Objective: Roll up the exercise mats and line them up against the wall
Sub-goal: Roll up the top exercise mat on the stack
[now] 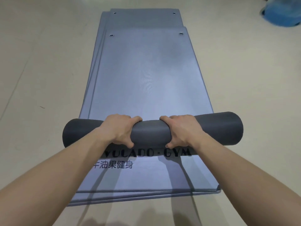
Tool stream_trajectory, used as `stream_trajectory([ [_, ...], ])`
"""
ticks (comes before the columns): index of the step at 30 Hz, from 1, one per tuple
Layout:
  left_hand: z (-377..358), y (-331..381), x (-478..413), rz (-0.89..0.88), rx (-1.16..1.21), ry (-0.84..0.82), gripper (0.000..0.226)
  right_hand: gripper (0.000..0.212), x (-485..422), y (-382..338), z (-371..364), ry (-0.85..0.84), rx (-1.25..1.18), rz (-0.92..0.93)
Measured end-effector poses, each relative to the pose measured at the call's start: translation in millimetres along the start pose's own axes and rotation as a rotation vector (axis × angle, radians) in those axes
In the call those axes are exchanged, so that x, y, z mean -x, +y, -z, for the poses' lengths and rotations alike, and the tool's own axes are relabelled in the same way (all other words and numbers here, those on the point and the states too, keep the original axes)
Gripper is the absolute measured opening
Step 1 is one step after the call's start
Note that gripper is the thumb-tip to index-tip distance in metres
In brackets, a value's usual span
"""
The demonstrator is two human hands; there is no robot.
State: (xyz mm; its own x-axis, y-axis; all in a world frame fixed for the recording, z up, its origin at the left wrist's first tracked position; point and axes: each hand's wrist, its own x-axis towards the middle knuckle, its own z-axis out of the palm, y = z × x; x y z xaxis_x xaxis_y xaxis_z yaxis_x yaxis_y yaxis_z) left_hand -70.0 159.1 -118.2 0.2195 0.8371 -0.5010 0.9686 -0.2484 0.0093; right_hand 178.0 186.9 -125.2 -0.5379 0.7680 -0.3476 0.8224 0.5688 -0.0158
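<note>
Several blue-grey exercise mats lie stacked flat on the floor, running away from me. The top mat [146, 75] is partly rolled: a dark grey roll [151, 132] lies crosswise at its near end. My left hand [121, 129] grips the roll left of its middle, fingers over the top and thumb underneath. My right hand [179, 130] grips it the same way right of the middle. The mat below [146, 175] shows black printed lettering just in front of the roll. Metal eyelets mark the far corners of the mats.
Beige tiled floor [40, 70] surrounds the stack on both sides. A blurred blue object [281, 12] sits on the floor at the far right corner of the view. No wall is visible.
</note>
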Motion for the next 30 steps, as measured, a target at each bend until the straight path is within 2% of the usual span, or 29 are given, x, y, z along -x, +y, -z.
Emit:
stream_trajectory([
  [3, -2, 6, 15, -0.029, 0.055, -0.16, 0.093, 0.095, 21, -5, 6, -0.153, -0.038, 0.032],
  [6, -6, -2, 18, -0.007, 0.259, -0.359, 0.104, 0.11, 21, -8, 12, -0.325, -0.156, 0.029],
  [8, -12, -10, 15, 0.002, 0.391, -0.404, 0.105, 0.126, 24, -13, 7, -0.262, -0.137, 0.022],
  [11, -14, -16, 10, -0.003, 0.597, -0.406, 0.095, 0.145, 45, -26, -17, -0.066, -0.054, 0.01],
  [13, -13, -14, 8, -0.009, 0.584, -0.377, 0.095, 0.157, 59, -37, -35, -0.036, 0.013, 0.005],
  [15, -13, -10, 15, 0.006, 0.42, -0.21, 0.11, 0.151, 53, -37, -39, -0.042, 0.036, 0.006],
  [16, -16, -8, 22, 0.022, 0.339, -0.044, 0.111, 0.145, 44, -31, -34, -0.057, 0.014, 0.008],
  [18, -32, -4, 42, -0.013, 0.207, 0.348, 0.096, 0.138, 19, -17, -16, -0.117, -0.068, 0.026],
  [19, -45, 0, 50, -0.022, 0.122, 0.459, 0.098, 0.137, 5, -10, -5, -0.163, -0.114, 0.03],
  [20, -58, 6, 55, -0.005, 0.027, 0.465, 0.111, 0.137, -7, -4, 4, -0.215, -0.162, 0.027],
  [22, -79, 17, 52, 0.071, -0.113, 0.278, 0.138, 0.138, -21, 1, 10, -0.269, -0.196, 0.031],
  [23, -87, 20, 46, 0.097, -0.132, 0.211, 0.143, 0.139, -21, 0, 8, -0.245, -0.182, 0.031],
  [26, -78, 14, 29, 0.104, -0.081, 0.213, 0.139, 0.148, 10, -7, -16, -0.066, -0.08, -0.022],
  [28, -64, 3, 18, 0.066, -0.059, 0.195, 0.138, 0.158, 33, -16, -37, -0.017, 0.052, -0.053],
  [30, -48, -8, 8, 0.037, -0.035, 0.126, 0.14, 0.155, 28, -17, -43, 0.011, 0.092, -0.072],
])
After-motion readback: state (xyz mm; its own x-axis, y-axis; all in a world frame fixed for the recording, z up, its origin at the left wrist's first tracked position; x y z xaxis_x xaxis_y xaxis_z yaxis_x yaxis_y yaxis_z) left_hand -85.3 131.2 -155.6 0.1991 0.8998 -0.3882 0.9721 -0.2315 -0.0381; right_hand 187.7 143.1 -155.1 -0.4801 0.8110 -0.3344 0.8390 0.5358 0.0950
